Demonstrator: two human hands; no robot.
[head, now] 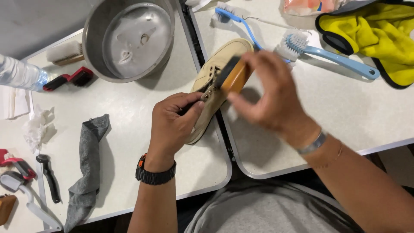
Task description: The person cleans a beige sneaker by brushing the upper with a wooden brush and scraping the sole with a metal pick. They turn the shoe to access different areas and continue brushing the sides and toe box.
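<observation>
Beige canvas shoe (214,75), laced, pale rubber sole, lying across the seam between two white counter (345,112) tops. Left hand (172,123) clamped on its heel end. Right hand (269,92) closed around wooden-backed brush (233,75), dark bristles against laces. Nearby: round steel basin (129,39), crumpled grey cloth (88,172).

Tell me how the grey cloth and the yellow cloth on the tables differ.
The grey cloth lies in a long, twisted strip, while the yellow cloth is spread broad and rumpled. The grey cloth is plain, one dull colour; the yellow cloth is bright with a dark edging. The grey cloth sits on the table to the left of the left hand; the yellow cloth lies at the far right corner, beyond the right hand. Neither hand touches either cloth.
</observation>
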